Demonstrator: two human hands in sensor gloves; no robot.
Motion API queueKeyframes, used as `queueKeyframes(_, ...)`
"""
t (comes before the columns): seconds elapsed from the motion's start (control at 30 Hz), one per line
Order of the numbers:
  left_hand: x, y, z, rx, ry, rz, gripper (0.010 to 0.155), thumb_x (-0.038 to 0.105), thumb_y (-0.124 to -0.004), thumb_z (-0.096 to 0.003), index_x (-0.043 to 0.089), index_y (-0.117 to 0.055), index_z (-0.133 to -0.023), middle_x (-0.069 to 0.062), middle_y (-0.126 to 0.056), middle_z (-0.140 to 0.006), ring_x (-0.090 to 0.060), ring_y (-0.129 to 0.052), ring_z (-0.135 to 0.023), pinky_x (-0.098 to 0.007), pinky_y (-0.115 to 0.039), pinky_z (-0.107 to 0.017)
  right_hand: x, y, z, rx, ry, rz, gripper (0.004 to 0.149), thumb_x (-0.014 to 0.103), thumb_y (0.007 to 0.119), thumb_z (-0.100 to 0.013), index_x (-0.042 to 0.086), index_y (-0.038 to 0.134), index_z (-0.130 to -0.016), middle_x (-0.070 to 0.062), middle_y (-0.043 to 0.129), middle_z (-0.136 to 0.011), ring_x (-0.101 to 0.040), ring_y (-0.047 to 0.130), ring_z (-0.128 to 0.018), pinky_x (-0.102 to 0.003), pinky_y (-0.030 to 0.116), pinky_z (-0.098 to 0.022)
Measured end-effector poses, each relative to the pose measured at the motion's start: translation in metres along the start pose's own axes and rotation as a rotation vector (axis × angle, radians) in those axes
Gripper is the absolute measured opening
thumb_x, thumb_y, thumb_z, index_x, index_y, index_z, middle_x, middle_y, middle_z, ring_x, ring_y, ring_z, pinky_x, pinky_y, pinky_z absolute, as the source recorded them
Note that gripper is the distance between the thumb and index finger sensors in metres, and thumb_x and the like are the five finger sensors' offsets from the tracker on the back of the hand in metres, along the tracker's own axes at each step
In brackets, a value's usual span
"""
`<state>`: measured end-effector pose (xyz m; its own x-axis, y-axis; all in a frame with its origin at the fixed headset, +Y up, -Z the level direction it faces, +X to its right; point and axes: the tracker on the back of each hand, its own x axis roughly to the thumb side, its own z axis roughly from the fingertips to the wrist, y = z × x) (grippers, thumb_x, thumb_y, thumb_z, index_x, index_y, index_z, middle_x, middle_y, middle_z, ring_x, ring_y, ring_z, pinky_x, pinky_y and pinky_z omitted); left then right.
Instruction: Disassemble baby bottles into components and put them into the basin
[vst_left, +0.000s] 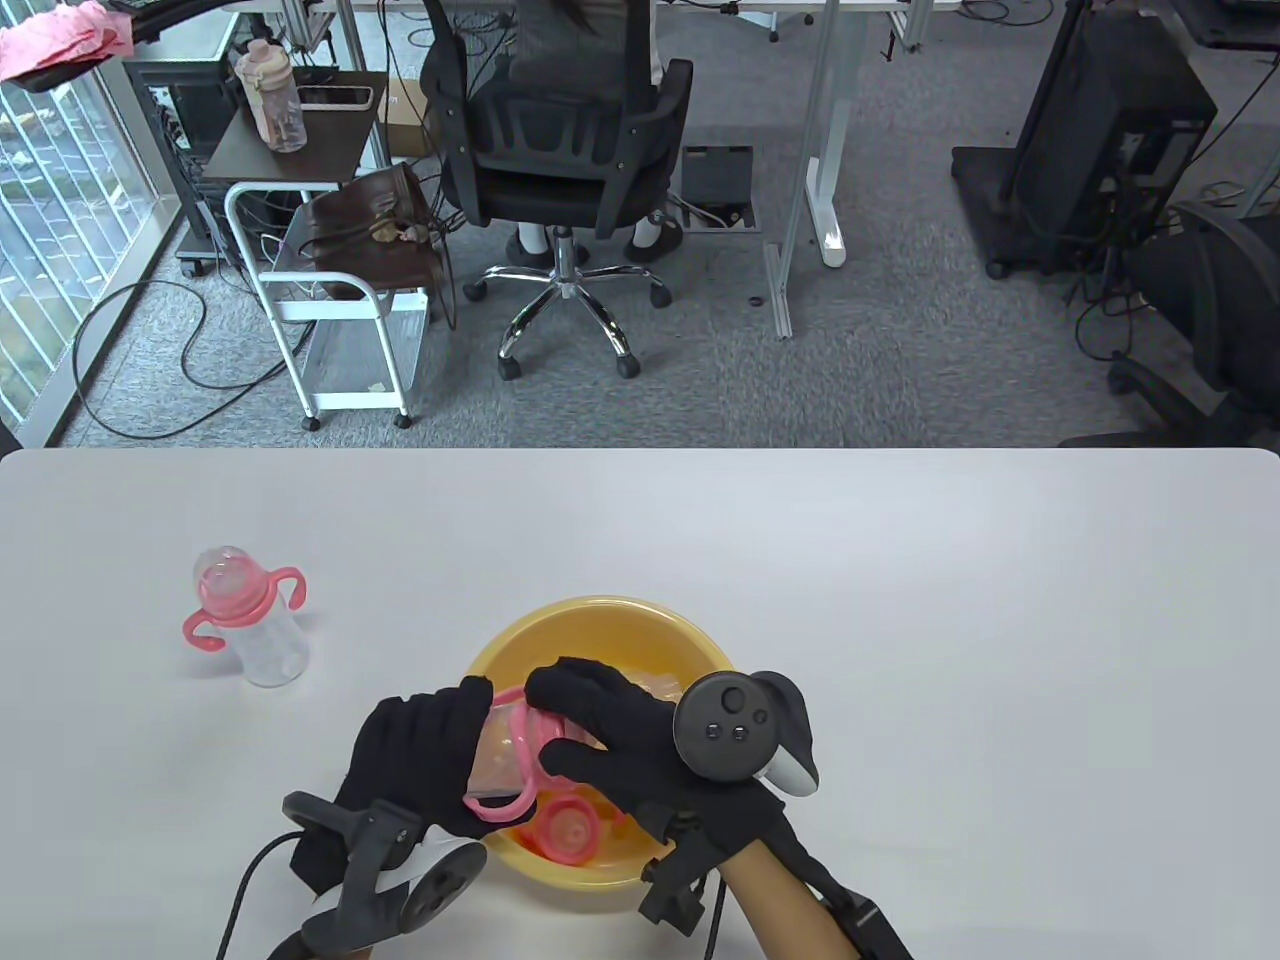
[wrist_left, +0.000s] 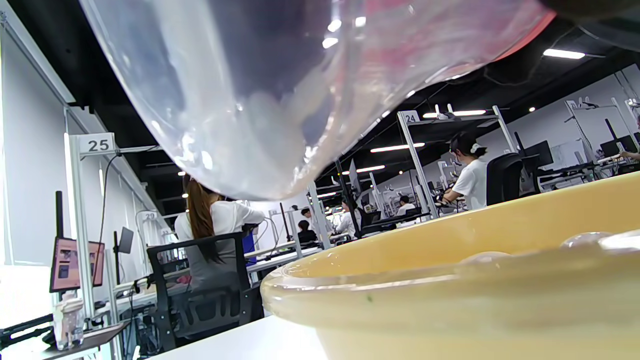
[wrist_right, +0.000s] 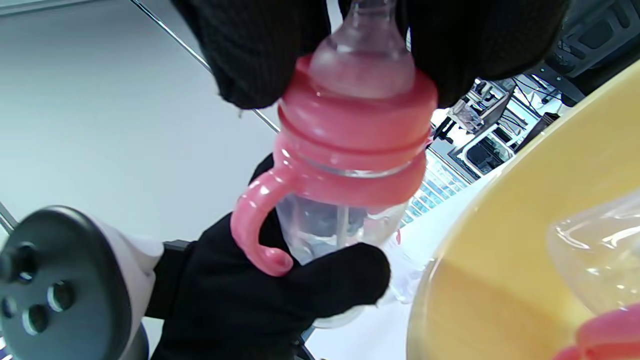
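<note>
While the right hand (vst_left: 620, 735) curls its fingers (wrist_right: 250, 55) over the pink collar (wrist_right: 357, 125) and clear teat (wrist_right: 362, 55) of the bottle (vst_left: 505, 745), the left hand (vst_left: 415, 750) wraps round the clear body, thumb across the front — both hands are clenched on the one bottle, which lies tilted between them over the near rim of the yellow basin (vst_left: 600, 615). Just below the right fingers, inside the basin, sit a pink ring (vst_left: 565, 828) and a clear part, so one bottle looks already taken apart.

Risks, as I judge them: the glove fabric may slip on the smooth collar, so the twist spins the whole bottle in the left palm instead of loosening the thread. The pink handle (wrist_right: 255, 230) juts out beside the left thumb and could catch a finger mid-turn. If the collar frees suddenly, the teat may pop loose and fall outside the rim onto the table (vst_left: 900, 600) — the bottle hangs near the basin's edge, not its middle. Far out to the left of both hands, a second bottle (vst_left: 245, 615) stands upright, well apart and untouched.
</note>
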<state>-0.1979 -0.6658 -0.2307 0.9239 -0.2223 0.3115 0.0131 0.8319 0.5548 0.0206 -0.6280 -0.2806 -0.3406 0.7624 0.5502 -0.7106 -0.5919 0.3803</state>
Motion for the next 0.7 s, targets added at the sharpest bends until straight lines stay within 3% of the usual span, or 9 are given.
queueKeyframes(0.17,0.0013,0.0009,0.0007,0.026,0.013,-0.002,0.103,0.079,-0.063,-0.0292,0.012,-0.053,-0.107,-0.010,-0.086,-0.090,-0.027,-0.100,-0.076,-0.052,-0.077,-0.066,-0.0004,-0.0001,0.0015,-0.033,0.051,0.089,0.072,0.043,0.076,-0.057,0.010,0.049,-0.115,-0.032,0.054,-0.111,-0.058,0.076,-0.087,-0.068,0.067,-0.063)
queueKeyframes(0.27,0.0014,0.0014,0.0006,0.031,0.011,-0.002,0.103,0.079,-0.063,-0.0293,0.012,-0.053,-0.107,-0.010,-0.086,-0.090,-0.027,-0.100,-0.076,-0.052,-0.077,-0.066,-0.0017,0.0005,0.0012,0.043,0.114,0.149,0.081,0.053,0.073,-0.055,0.010,0.044,-0.117,-0.034,0.059,-0.108,-0.055,0.084,-0.080,-0.064,0.074,-0.058)
queueKeyframes(0.37,0.0017,0.0002,0.0019,0.031,-0.006,-0.018,0.103,0.079,-0.063,-0.0290,0.012,-0.053,-0.107,-0.010,-0.086,-0.090,-0.027,-0.100,-0.076,-0.052,-0.077,-0.066,-0.0030,0.0017,-0.0003,0.074,0.105,0.129,0.081,0.051,0.078,-0.052,0.009,0.049,-0.115,-0.031,0.069,-0.103,-0.050,0.091,-0.073,-0.060,0.078,-0.053)
queueKeyframes(0.7,-0.0063,-0.0006,0.0022,0.022,0.032,0.046,0.103,0.079,-0.063,-0.0289,0.012,-0.054,-0.107,-0.010,-0.086,-0.090,-0.027,-0.100,-0.075,-0.052,-0.078,-0.066,-0.0028,-0.0046,0.0014,0.014,-0.029,0.171,0.080,0.043,0.086,-0.050,0.012,0.047,-0.114,-0.027,0.061,-0.108,-0.047,0.083,-0.083,-0.059,0.074,-0.062)
